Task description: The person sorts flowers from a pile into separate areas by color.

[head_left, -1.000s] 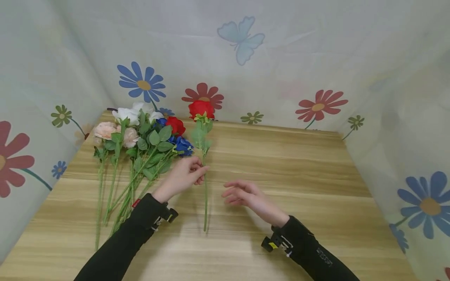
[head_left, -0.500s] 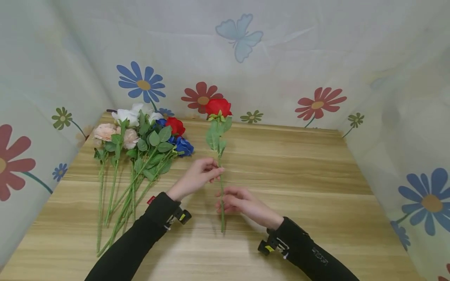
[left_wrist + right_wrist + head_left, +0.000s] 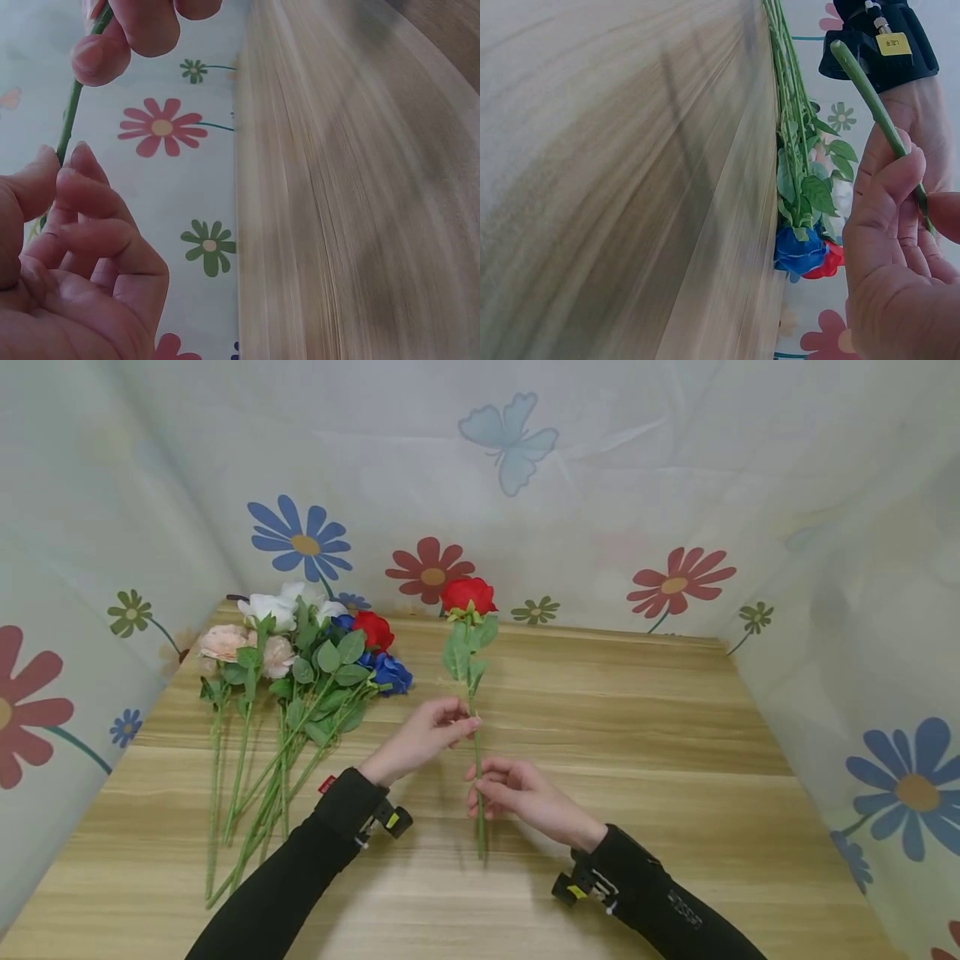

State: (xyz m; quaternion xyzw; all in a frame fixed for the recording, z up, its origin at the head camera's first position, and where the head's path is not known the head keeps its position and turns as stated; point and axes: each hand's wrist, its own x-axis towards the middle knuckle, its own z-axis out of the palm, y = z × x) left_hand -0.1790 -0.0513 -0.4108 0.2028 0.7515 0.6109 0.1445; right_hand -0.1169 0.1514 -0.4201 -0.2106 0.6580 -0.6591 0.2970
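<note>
A red rose (image 3: 468,597) with green leaves and a long green stem is held off the table, bloom pointing away from me. My left hand (image 3: 423,739) pinches its stem just below the leaves, thumb against the fingers. Lower down, my right hand (image 3: 528,797) holds the same stem between thumb and fingers, with the cut end sticking out below. In the left wrist view, the stem (image 3: 71,116) runs between both hands. The right wrist view has the lower stem (image 3: 870,97) passing through my right fingers (image 3: 900,180).
A pile of flowers lies at the left of the wooden table (image 3: 637,718): white blooms (image 3: 270,608), pale pink ones (image 3: 223,642), blue ones (image 3: 392,673) and another red rose (image 3: 372,631). Their stems point toward me. A flower-printed cloth (image 3: 600,485) surrounds the table's back and sides.
My left hand has carried the red rose to the right, away from the pile. The right hand has come in slightly leftward and taken hold of the lower stem.
</note>
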